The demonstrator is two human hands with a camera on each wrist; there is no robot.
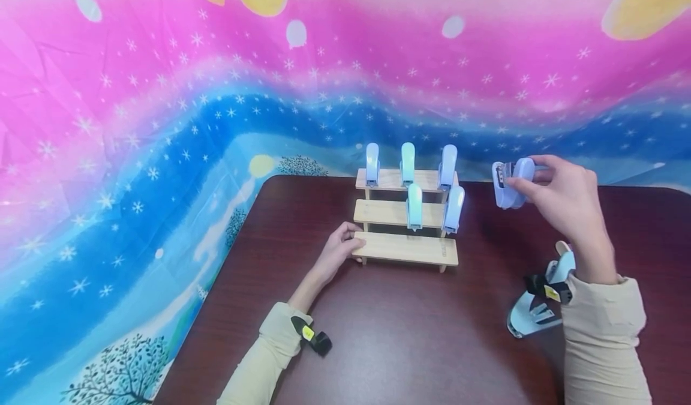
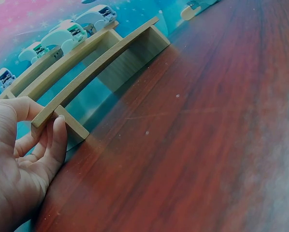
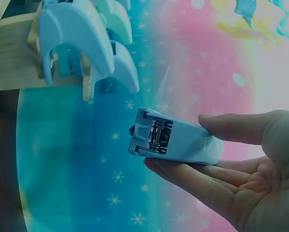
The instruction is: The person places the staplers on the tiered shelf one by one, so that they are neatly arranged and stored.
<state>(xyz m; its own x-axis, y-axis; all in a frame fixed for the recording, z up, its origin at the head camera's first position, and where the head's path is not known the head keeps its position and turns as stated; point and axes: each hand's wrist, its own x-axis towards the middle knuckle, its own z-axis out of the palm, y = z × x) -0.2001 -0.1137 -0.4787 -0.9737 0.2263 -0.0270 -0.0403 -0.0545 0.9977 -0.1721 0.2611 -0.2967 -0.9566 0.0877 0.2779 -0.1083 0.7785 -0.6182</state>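
My right hand (image 1: 572, 198) pinches a lavender stapler (image 1: 523, 180) between thumb and fingers, held in the air to the right of a stepped wooden rack (image 1: 396, 246). In the right wrist view, the stapler (image 3: 188, 142) lies sideways with its metal end away from the palm. My left hand (image 1: 340, 246) grips the left end of the rack's lowest shelf, fingers about the board and its leg (image 2: 72, 125). Three staplers stand on the top shelf, a mint one (image 1: 407, 162) in the middle. A mint stapler (image 1: 414, 207) and a lavender-blue one (image 1: 453, 210) stand on the middle shelf.
Beside the right sleeve, a light blue stapler (image 1: 523, 315) lies on the dark wooden table (image 1: 410, 333), with another pale blue piece (image 1: 564, 264) partly hidden behind the wrist. A patterned cloth (image 1: 324, 93) hangs behind the table and along its left side.
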